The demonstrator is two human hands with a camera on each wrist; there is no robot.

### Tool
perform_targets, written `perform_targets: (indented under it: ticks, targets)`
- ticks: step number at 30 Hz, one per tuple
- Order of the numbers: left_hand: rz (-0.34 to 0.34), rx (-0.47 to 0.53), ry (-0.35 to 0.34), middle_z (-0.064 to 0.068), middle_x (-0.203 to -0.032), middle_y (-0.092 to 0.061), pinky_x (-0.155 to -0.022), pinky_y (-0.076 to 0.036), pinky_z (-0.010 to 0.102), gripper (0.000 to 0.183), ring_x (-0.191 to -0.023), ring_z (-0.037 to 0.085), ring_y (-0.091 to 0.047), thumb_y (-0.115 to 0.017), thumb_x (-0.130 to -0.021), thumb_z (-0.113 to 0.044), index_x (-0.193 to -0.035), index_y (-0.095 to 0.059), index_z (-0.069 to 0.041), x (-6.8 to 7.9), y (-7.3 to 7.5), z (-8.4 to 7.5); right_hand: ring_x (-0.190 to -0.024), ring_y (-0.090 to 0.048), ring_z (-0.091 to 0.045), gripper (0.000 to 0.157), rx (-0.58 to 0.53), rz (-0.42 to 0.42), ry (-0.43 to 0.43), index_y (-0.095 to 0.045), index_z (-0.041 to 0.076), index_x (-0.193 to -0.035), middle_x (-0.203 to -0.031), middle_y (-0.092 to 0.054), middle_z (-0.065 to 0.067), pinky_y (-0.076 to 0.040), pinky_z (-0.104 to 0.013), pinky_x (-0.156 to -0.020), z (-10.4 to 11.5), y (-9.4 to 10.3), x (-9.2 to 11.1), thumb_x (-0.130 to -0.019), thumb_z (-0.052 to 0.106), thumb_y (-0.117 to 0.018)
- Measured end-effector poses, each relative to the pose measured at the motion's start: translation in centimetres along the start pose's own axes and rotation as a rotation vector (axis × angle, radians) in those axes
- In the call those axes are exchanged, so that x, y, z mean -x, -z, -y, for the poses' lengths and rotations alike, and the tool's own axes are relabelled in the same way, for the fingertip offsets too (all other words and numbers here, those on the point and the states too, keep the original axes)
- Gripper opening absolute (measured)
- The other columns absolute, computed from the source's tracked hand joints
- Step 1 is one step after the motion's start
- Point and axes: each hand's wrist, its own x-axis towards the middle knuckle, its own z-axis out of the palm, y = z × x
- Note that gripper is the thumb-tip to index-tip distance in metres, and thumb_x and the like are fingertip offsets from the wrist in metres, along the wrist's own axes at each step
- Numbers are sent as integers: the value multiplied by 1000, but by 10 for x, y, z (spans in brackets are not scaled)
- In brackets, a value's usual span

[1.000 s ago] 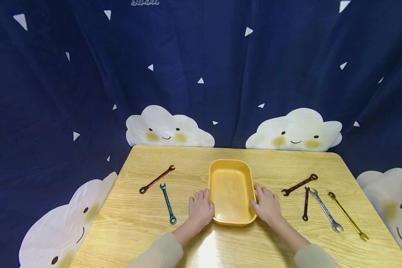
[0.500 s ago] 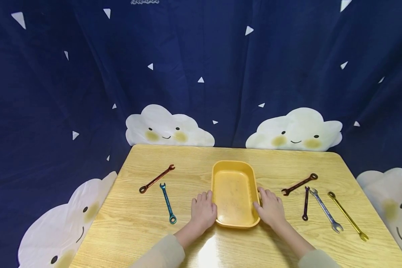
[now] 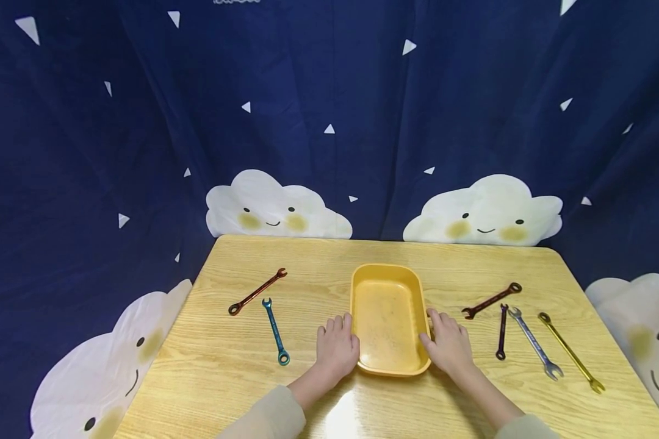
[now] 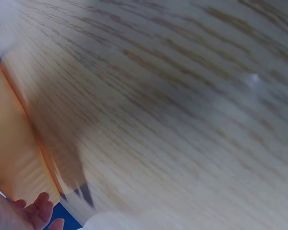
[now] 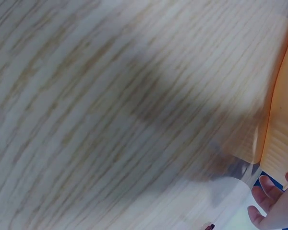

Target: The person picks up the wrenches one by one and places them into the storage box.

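Note:
A yellow plastic tray [image 3: 391, 323] stands upright on the wooden table, with nothing inside. My left hand [image 3: 336, 349] holds its left side near the front corner, thumb at the rim. Opposite, my right hand [image 3: 449, 342] holds the right side, its thumb over the rim. The wrist views show the tray's outer wall [image 4: 14, 143] and curled fingertips beside it; their exact contact is partly hidden. Left of the tray lie a red wrench [image 3: 258, 291] and a blue wrench [image 3: 276, 332].
Right of the tray lie a dark red wrench [image 3: 491, 300], a short purple wrench [image 3: 502, 332], a silver wrench [image 3: 535, 342] and a gold wrench [image 3: 571, 352]. A navy curtain [image 3: 362, 122] with white clouds hangs behind the wooden table [image 3: 318, 259].
Both hands and the tray have shifted to the right and slightly toward the near edge. The wrenches lie where they were.

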Motion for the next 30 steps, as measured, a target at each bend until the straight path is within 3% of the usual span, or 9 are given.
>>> perform_targets:
  ticks: [11, 18, 22, 26, 30]
  targets:
    - [37, -40, -8, 7, -103, -50, -80, -36, 44, 30, -94, 25, -46, -42, -87, -25, -113, -43, -10, -4, 7, 0, -108, -47, -39, 51, 3, -11, 4, -42, 6, -129, -114, -53, -20, -30, -59, -86, -2, -2, -1, -85, 26, -57]
    - [95, -96, -67, 6, -104, -49, -84, -35, 44, 33, -94, 23, -45, -44, -85, -29, -113, -43, -12, -9, 13, 5, -108, -47, -39, 52, 5, -5, 0, -42, 6, -130, -115, -52, -20, -29, -60, -87, -1, -2, 0, -85, 26, -57]
    - [90, -154, -100, 7, -105, -50, -86, -35, 45, 39, -97, 24, -46, -49, -82, -38, -113, -47, -14, -13, 19, 10, -108, -47, -39, 51, 5, -9, -4, -42, 6, -129, -115, -52, -20, -29, -60, -87, -1, -2, 0, -84, 26, -57]
    - [58, -181, -92, 7, -109, -50, -87, -34, 46, 42, -101, 25, -46, -49, -81, -44, -112, -48, -15, -17, 20, 12, -108, -47, -39, 50, 9, -14, -4, -43, 7, -129, -114, -52, -20, -29, -60, -88, 0, -1, 0, -84, 26, -56]
    - [74, -178, -72, 8, -113, -49, -88, -34, 47, 44, -104, 26, -45, -47, -82, -44, -115, -46, -14, -19, 17, 11, -107, -47, -39, 50, 9, -16, -6, -43, 6, -128, -114, -52, -20, -29, -60, -87, 0, 0, 0, -84, 26, -56]
